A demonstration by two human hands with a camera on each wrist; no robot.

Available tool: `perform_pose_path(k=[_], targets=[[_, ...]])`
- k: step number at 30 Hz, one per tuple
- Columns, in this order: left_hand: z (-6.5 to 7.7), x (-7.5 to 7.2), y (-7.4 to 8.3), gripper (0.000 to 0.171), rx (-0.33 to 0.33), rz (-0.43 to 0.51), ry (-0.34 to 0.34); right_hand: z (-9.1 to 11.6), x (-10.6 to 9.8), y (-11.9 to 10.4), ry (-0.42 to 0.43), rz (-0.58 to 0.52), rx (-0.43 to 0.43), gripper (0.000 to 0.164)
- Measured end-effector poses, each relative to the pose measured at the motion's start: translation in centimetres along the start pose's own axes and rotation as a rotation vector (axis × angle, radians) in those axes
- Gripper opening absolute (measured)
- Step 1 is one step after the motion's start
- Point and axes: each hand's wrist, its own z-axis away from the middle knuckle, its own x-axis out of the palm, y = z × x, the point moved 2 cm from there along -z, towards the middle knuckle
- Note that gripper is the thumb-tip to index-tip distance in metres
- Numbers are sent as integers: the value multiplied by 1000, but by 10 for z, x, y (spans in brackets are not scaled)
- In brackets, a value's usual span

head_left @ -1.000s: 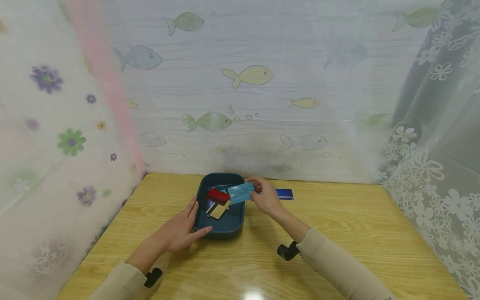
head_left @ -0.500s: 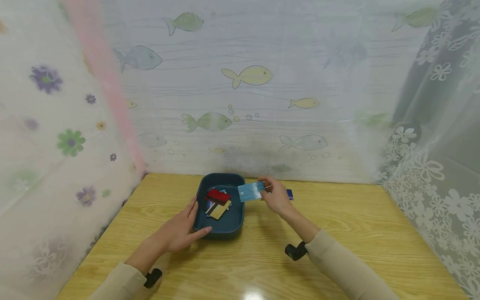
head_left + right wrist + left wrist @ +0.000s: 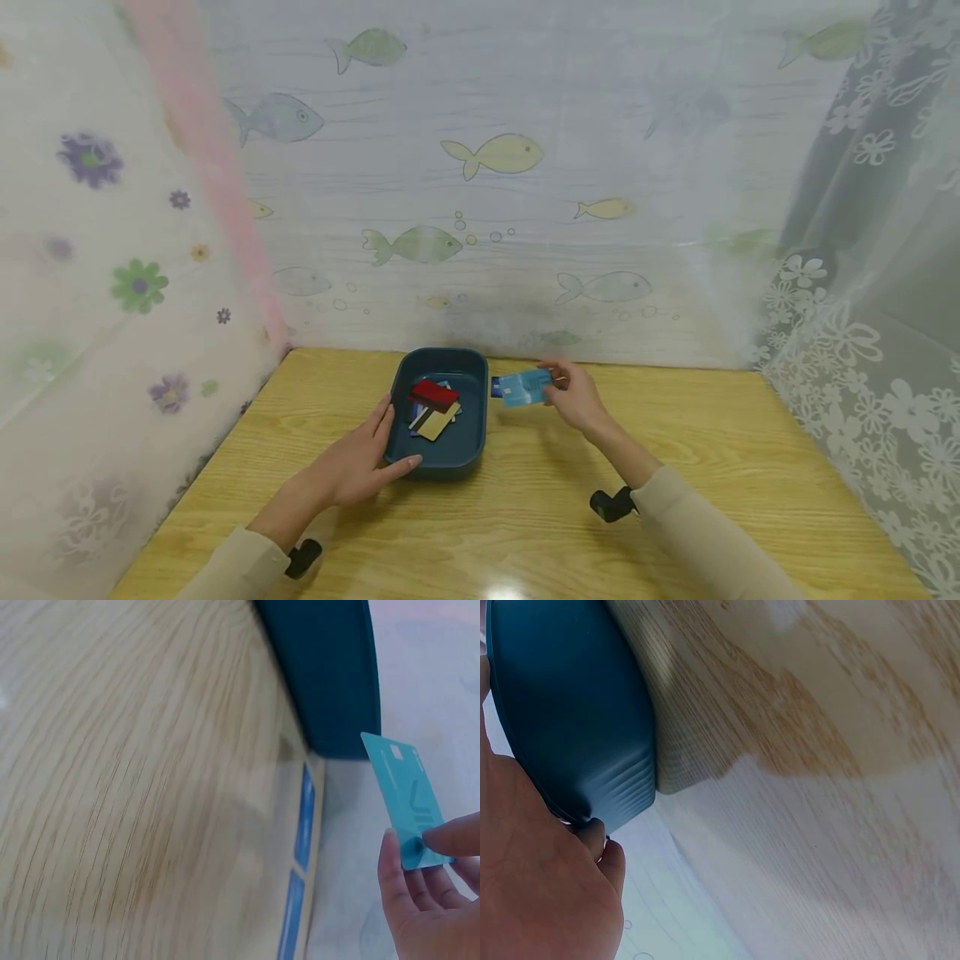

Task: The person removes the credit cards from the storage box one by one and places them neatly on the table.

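A dark blue plastic bin sits on the table with several bank cards inside, among them a red card and a gold card. My left hand rests against the bin's left side, fingers straight along the wall and thumb across the front rim. Right of the bin, my right hand pinches a light blue bank card between thumb and fingers. In the right wrist view that card tilts upward beside the bin's wall. Behind it on the table lie blue cards, mostly hidden in the head view.
The wood-grain table runs back to a curtain printed with fish. A flowered curtain hangs on the left and a lace curtain on the right. A black wrist camera is strapped to the right arm.
My right hand has moved right with the light blue card, from over the bin's right rim to outside the bin. The left hand and the bin have stayed put.
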Motion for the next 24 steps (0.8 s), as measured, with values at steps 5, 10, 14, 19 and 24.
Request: perform_pose_path(k=[5, 10, 14, 19, 24], targets=[[1, 1, 0, 112, -6, 2, -7, 1, -11, 8, 5, 15, 20, 40], [1, 0, 1, 111, -8, 9, -6, 2, -23, 15, 5, 29, 35, 40], [1, 0, 1, 111, -8, 5, -9, 3, -32, 22, 13, 36, 56, 40], [1, 0, 1, 111, -9, 8, -9, 4, -42, 29, 24, 47, 60, 40], [2, -1, 2, 111, -12, 12, -9, 3, -52, 33, 38, 65, 63, 39]])
